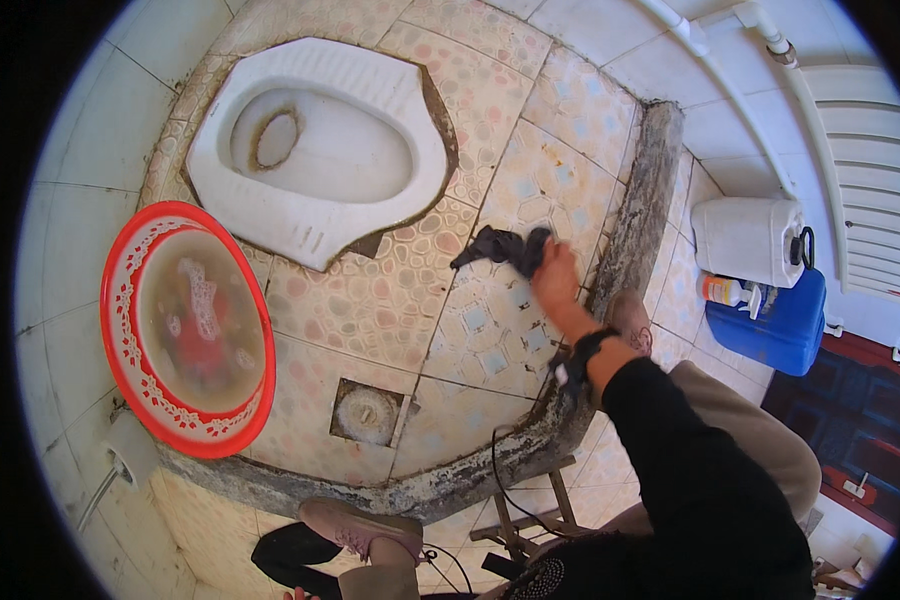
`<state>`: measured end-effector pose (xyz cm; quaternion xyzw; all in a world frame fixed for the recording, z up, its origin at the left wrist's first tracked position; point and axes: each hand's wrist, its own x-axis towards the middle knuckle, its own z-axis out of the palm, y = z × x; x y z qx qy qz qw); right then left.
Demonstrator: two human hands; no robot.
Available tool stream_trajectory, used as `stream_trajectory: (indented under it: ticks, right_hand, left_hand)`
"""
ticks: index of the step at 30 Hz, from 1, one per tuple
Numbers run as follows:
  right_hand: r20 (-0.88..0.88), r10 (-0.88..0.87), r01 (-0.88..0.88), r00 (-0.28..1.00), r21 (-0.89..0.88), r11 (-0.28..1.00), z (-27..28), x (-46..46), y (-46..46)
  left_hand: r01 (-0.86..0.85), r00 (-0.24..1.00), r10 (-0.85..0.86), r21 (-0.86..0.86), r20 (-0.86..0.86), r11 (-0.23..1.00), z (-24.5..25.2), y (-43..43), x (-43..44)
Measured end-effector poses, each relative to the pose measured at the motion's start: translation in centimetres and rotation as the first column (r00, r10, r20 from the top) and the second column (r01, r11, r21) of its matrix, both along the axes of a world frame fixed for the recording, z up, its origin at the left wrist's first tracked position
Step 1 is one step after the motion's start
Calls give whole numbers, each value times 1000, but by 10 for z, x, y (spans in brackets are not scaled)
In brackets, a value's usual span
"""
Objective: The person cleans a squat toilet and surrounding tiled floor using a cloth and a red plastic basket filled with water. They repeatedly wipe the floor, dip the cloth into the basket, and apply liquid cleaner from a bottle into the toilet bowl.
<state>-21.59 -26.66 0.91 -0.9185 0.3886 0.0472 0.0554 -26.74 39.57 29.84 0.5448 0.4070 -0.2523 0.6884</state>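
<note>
My right hand [557, 281] grips one end of a bunched dark cloth [501, 247], low over the patterned floor tiles [487, 330]. The cloth's other end trails left, toward the squat toilet. A black band circles my right wrist. Only a few fingertips of my left hand [300, 595] show at the bottom edge, so its hold cannot be seen. The white ceramic squat toilet [375, 82] is set into the floor, with brown staining around its drain hole. Left of my right hand stands a red-rimmed basin [244, 420] of cloudy water, with suds and a blurred reddish shape inside.
A raised, worn curb [634, 217] borders the tiled area. A square floor drain [367, 411] lies near it. At right are a white jerrycan [746, 236], a blue jerrycan [776, 322] and a spray bottle [724, 291]. Below stands a wooden stool [521, 510].
</note>
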Motion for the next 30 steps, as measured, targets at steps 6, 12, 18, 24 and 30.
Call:
stream_trajectory:
  ticks: [6,12,18,24,30]
  right_hand:
    - [79,237,-250,968,324,913,4,-62,178]
    - [255,-70,-73,964,512,856,35,-32,13]
    - [-341,178,-147,923,113,983,36,-38,-41]
    - [-641,349,-223,684,271,936,39,-114,57]
    - [-700,539,-211,469,504,838,53,-135,171]
  left_hand:
    - [99,994,-100,25,53,995,-8,-34,24]
    - [155,982,-158,39,102,987,-13,-48,37]
    - [73,974,-56,-69,220,995,-28,-38,25]
    - [85,957,-33,-172,287,981,-33,-22,25]
    - [58,944,-5,-151,329,987,-35,-13,14]
